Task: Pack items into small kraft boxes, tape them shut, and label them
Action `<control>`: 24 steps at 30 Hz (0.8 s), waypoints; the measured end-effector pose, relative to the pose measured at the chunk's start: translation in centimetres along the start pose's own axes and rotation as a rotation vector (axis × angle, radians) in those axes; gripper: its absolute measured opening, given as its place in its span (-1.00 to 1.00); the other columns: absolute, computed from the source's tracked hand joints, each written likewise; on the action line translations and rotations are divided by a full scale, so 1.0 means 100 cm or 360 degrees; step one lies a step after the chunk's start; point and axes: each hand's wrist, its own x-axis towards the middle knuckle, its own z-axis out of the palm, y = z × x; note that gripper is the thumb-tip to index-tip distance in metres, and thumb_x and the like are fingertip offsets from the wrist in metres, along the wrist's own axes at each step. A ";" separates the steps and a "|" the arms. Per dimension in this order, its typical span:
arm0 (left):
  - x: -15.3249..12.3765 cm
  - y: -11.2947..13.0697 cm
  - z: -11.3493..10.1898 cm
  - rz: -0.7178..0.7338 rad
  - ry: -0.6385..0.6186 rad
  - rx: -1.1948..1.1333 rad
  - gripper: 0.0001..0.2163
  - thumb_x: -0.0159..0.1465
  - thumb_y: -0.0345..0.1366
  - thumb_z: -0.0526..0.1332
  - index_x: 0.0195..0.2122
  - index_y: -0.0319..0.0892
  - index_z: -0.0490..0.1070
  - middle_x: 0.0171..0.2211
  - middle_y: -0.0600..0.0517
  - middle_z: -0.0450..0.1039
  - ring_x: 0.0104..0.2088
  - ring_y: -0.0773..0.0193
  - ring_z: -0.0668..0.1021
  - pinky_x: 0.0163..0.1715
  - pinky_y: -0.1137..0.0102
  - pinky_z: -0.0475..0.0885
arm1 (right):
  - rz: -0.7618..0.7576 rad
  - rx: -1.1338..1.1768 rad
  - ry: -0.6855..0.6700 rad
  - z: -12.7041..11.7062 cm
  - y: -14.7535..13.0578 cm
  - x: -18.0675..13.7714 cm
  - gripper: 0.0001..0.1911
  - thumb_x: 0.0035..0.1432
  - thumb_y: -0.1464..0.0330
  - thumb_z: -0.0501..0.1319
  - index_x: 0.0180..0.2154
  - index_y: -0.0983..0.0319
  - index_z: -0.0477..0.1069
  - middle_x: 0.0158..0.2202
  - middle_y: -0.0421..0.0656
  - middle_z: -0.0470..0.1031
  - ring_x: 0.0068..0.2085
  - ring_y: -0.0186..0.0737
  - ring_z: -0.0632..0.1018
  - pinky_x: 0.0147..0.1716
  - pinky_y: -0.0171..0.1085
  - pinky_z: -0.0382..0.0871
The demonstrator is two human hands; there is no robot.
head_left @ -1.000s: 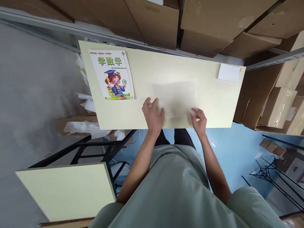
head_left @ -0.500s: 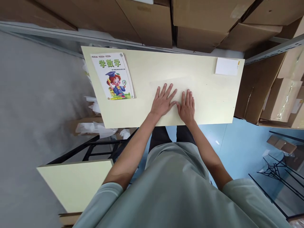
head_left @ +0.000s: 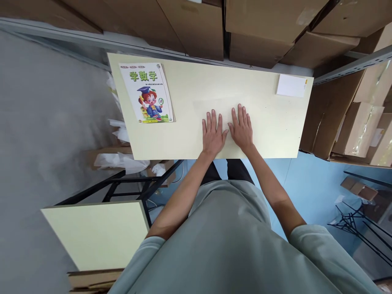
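A thin translucent sheet (head_left: 260, 122) lies flat on the pale yellow table (head_left: 183, 139), near its front edge. My left hand (head_left: 212, 132) and my right hand (head_left: 241, 128) rest side by side on the sheet, palms down, fingers stretched out and pointing away from me, thumbs almost touching. Neither hand holds anything. A children's book (head_left: 147, 92) with a cartoon figure on its cover lies at the table's far left. A small white pad (head_left: 290, 85) sits at the far right corner.
Cardboard boxes (head_left: 196, 24) on a metal shelf stand right behind the table. More boxes (head_left: 352, 122) are stacked at the right. A second pale tabletop (head_left: 92, 232) is at my lower left, with white wrapping (head_left: 119, 161) on the floor between.
My hands left the sheet's near corners, moved to its middle and flattened; the left hand's fingers have since turned from slanted right to pointing straight away.
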 end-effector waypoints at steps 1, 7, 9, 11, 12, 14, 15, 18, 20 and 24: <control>-0.002 -0.003 0.001 0.0004 -0.0022 0.0007 -0.19 0.60 0.27 0.05 0.64 -0.24 0.27 0.71 -0.34 0.02 0.76 -0.16 -0.06 0.70 -0.27 -0.24 | -0.0010 -0.0012 -0.0014 -0.001 0.002 0.004 -0.27 0.73 0.10 -0.08 0.69 0.32 0.10 0.75 0.14 -0.02 0.76 0.14 0.01 0.72 0.28 -0.08; 0.002 -0.020 -0.008 0.0119 -0.0161 0.0086 -0.22 0.60 0.26 0.06 0.64 -0.19 0.28 0.71 -0.29 0.03 0.75 -0.19 -0.03 0.71 -0.27 -0.20 | 0.0018 -0.0077 -0.0018 0.000 0.005 0.001 -0.25 0.73 0.06 -0.07 0.69 0.31 0.09 0.76 0.15 -0.07 0.77 0.13 -0.02 0.71 0.31 -0.08; 0.002 -0.022 -0.015 0.0142 -0.0181 0.0112 -0.22 0.61 0.26 0.04 0.65 -0.18 0.27 0.72 -0.28 0.02 0.75 -0.18 -0.03 0.71 -0.27 -0.19 | 0.0072 -0.0118 -0.0001 -0.001 0.002 -0.004 -0.25 0.73 0.07 -0.06 0.68 0.33 0.10 0.76 0.21 -0.07 0.77 0.16 -0.02 0.70 0.34 -0.07; 0.001 -0.024 -0.025 0.0154 -0.0180 0.0126 -0.24 0.63 0.22 0.01 0.65 -0.20 0.25 0.72 -0.29 0.00 0.76 -0.16 -0.04 0.70 -0.27 -0.18 | 0.0135 -0.0134 0.0038 -0.003 -0.003 -0.008 -0.24 0.72 0.07 -0.06 0.67 0.37 0.10 0.75 0.27 -0.06 0.77 0.18 -0.03 0.68 0.39 -0.02; -0.001 -0.026 -0.032 0.0154 -0.0165 0.0123 -0.26 0.64 0.19 0.00 0.65 -0.21 0.25 0.72 -0.31 0.00 0.76 -0.15 -0.04 0.71 -0.26 -0.17 | 0.0160 -0.0125 0.0067 -0.004 -0.008 -0.009 -0.23 0.72 0.06 -0.05 0.67 0.38 0.09 0.74 0.29 -0.07 0.77 0.19 -0.05 0.66 0.42 0.00; -0.004 -0.035 -0.051 0.0129 -0.0071 0.0107 -0.27 0.64 0.15 0.01 0.65 -0.25 0.23 0.72 -0.34 -0.01 0.76 -0.16 -0.05 0.71 -0.25 -0.17 | 0.0159 -0.0062 0.0125 -0.008 -0.023 -0.008 -0.22 0.72 0.05 -0.05 0.69 0.38 0.04 0.75 0.29 -0.09 0.78 0.21 -0.08 0.65 0.45 0.02; -0.006 -0.043 -0.064 0.0095 0.0018 0.0101 -0.27 0.64 0.13 0.03 0.65 -0.26 0.23 0.72 -0.34 -0.01 0.76 -0.16 -0.06 0.71 -0.23 -0.17 | 0.0123 -0.0008 0.0141 -0.009 -0.035 -0.005 -0.22 0.72 0.06 -0.04 0.69 0.37 0.02 0.76 0.26 -0.10 0.78 0.22 -0.09 0.66 0.46 0.02; -0.009 -0.078 -0.110 -0.0100 0.0383 0.0093 -0.27 0.62 0.13 0.11 0.64 -0.24 0.23 0.71 -0.35 0.03 0.75 -0.17 0.00 0.72 -0.17 -0.11 | -0.0104 0.0199 0.0090 -0.004 -0.086 0.011 -0.26 0.72 0.11 -0.05 0.71 0.27 0.00 0.77 0.12 -0.11 0.78 0.18 -0.09 0.69 0.40 0.02; -0.008 -0.109 -0.143 -0.0257 0.0596 0.0068 -0.30 0.60 0.11 0.15 0.62 -0.22 0.26 0.66 -0.39 0.16 0.71 -0.19 0.15 0.72 -0.14 -0.01 | -0.0278 0.0307 -0.0002 0.011 -0.127 0.025 -0.29 0.73 0.16 -0.07 0.71 0.23 0.01 0.77 0.04 -0.07 0.78 0.11 -0.08 0.72 0.32 0.04; 0.001 -0.161 -0.185 -0.0478 0.0729 -0.0044 -0.35 0.52 0.04 0.30 0.50 -0.24 0.39 0.43 -0.44 0.45 0.50 -0.25 0.48 0.62 -0.15 0.27 | -0.0420 0.0394 -0.0179 0.056 -0.194 0.049 -0.33 0.73 0.24 -0.11 0.70 0.25 0.06 0.75 0.00 0.05 0.76 -0.01 0.02 0.73 0.14 0.09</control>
